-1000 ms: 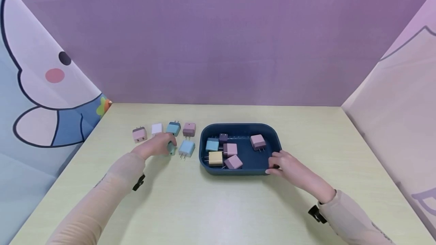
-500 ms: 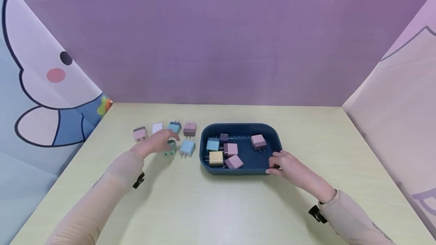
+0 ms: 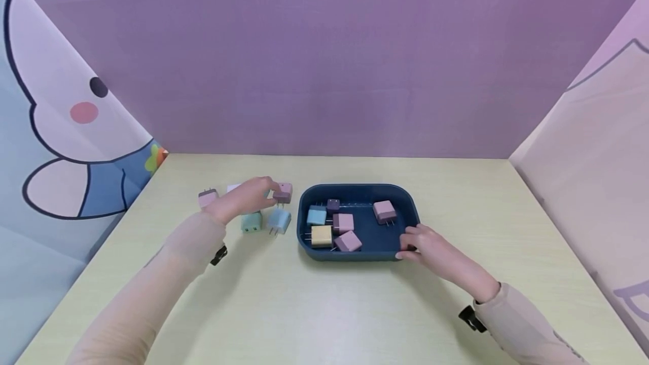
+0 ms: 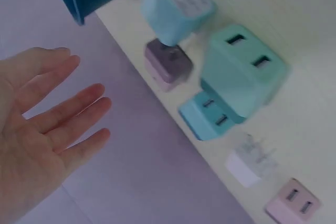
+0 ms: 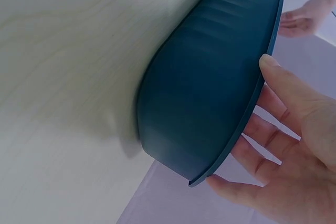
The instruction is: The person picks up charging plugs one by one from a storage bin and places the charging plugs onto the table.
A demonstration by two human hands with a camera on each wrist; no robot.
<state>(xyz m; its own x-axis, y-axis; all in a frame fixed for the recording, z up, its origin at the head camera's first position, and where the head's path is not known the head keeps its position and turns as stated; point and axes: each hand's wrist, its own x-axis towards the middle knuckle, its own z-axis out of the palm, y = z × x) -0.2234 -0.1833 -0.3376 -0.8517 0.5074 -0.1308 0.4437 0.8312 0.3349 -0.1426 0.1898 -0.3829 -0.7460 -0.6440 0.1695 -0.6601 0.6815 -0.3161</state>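
My left hand (image 3: 245, 197) hovers over a cluster of USB charger plugs, its fingers loosely spread and holding nothing in the left wrist view. Its fingertips are nearest a pink-and-mauve charger plug (image 3: 285, 193). Close by lie a light blue charger plug (image 3: 279, 220) and a mint green charger plug (image 3: 251, 222). A blue charger plug (image 4: 199, 121) and a white charger plug (image 4: 244, 167) are mostly hidden under the hand in the head view. With thumb and fingers, my right hand (image 3: 428, 245) grips the rim of a dark blue tray (image 3: 365, 256) at its near right corner.
Inside the tray are several charger plugs, including a yellow one (image 3: 321, 236), a light blue one (image 3: 316, 216) and a pink one at the right (image 3: 383, 210). Another pink charger plug (image 3: 207, 198) lies at the far left. A purple backdrop (image 3: 324, 72) rises behind the table.
My left hand has let go of the mint green charger plug, which stays on the table, and has moved right and away from me to the pink-and-mauve one. My right hand stays on the tray.
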